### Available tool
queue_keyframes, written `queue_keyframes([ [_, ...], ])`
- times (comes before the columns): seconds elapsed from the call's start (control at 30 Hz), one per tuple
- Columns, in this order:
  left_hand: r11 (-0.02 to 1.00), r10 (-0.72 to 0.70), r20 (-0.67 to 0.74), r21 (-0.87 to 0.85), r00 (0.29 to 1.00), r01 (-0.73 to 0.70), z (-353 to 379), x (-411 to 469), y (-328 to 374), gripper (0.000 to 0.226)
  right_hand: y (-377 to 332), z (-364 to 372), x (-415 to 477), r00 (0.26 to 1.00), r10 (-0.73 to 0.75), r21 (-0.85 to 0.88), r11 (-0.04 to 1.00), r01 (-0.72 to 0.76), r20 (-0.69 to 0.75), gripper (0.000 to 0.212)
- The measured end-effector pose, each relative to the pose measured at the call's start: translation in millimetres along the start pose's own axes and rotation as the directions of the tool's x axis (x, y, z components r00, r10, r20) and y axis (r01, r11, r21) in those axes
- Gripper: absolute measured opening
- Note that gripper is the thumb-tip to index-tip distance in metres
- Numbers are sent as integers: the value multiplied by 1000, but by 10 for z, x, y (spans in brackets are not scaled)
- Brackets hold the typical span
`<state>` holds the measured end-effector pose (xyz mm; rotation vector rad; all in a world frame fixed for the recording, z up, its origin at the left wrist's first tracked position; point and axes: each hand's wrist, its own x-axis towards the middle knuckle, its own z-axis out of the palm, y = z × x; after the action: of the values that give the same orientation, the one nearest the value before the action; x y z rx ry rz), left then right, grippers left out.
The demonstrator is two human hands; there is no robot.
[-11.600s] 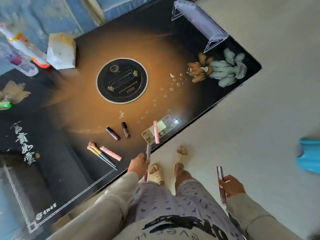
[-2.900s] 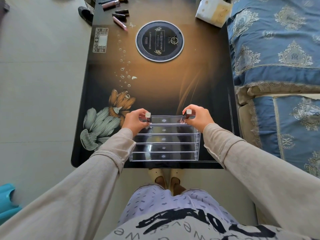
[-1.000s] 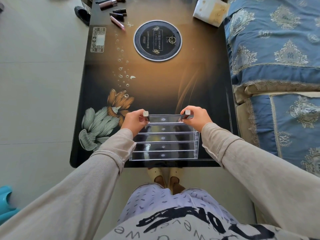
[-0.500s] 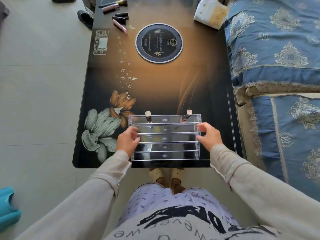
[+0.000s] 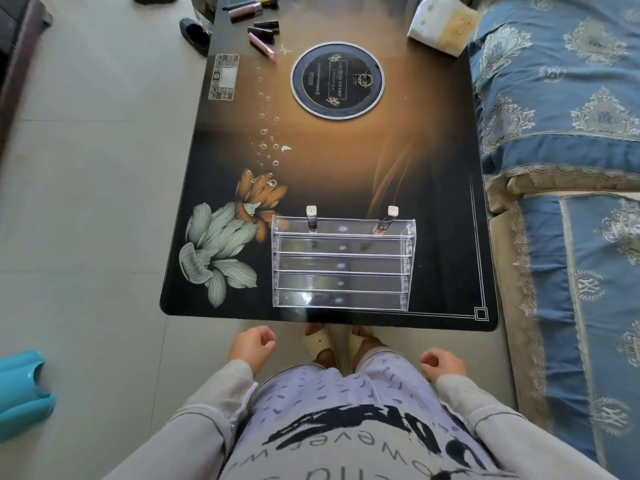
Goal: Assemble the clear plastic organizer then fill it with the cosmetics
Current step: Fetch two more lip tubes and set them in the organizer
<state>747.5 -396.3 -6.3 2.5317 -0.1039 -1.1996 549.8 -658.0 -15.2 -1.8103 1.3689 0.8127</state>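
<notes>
Item: clear plastic organizer (image 5: 341, 268), assembled, five stepped tiers, set on the near end of the dark glass table (image 5: 440, 174) just inside its front edge, low tier toward the person, presumably so that each row can be reached and seen from the standing side. Contents: two tubes only, both in the rear, highest tier; the left tube (image 5: 312, 219) is stood upright near the left end, the right tube (image 5: 387, 221) is leaned slightly near the right end, well apart from one another, the four lower tiers unfilled. Remaining cosmetics (image 5: 259, 24) (a brush, several lipstick-like tubes, one pink) are laid loose at the far left corner of the table, well apart from the organizer, so a reach or a walk round is judged necessary for the next load. Left hand (image 5: 252, 345) and right hand (image 5: 443, 364): both held below the table edge at the person's sides, fingers loosely curled, nothing gripped, no contact with the organizer. Filling is judged barely begun. Also noted: round black disc (image 5: 337, 80) at table centre, tissue pack (image 5: 441, 24) at far right
</notes>
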Motion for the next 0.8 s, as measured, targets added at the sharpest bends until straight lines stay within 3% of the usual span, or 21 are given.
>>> queue_keyframes([
  [0.2, 966, -127, -119, -240, 985, 95, 47, -141, -62, 16, 70, -129, 19, 993, 27, -36, 999, -23, 114, 14],
  [0.27, 919, -207, -145, -368, 967, 141, 190, -292, -138, 15, 56, -199, 90, 990, 4, -94, 996, 9, 138, 23],
  [0.4, 803, -389, -58, -510, 919, 307, 684, -752, -410, 15, -73, -320, 206, 980, -57, -303, 946, 115, 193, 27],
  [0.5, 657, -531, 18, -623, 847, 425, 1102, -1109, -605, 15, -221, -342, 253, 965, -118, -459, 862, 216, 234, 16],
  [0.6, 484, -622, 103, -729, 776, 484, 1512, -1443, -688, 24, -427, -225, 205, 921, -210, -621, 686, 378, 329, 20],
  [0.67, 372, -663, 146, -787, 734, 493, 1806, -1664, -707, 31, -596, -66, 107, 875, -258, -652, 589, 478, 409, 23],
  [0.8, 201, -707, 242, -833, 665, 516, 2296, -2017, -669, 30, -935, 245, -88, 794, -355, -590, 533, 606, 495, 37],
])
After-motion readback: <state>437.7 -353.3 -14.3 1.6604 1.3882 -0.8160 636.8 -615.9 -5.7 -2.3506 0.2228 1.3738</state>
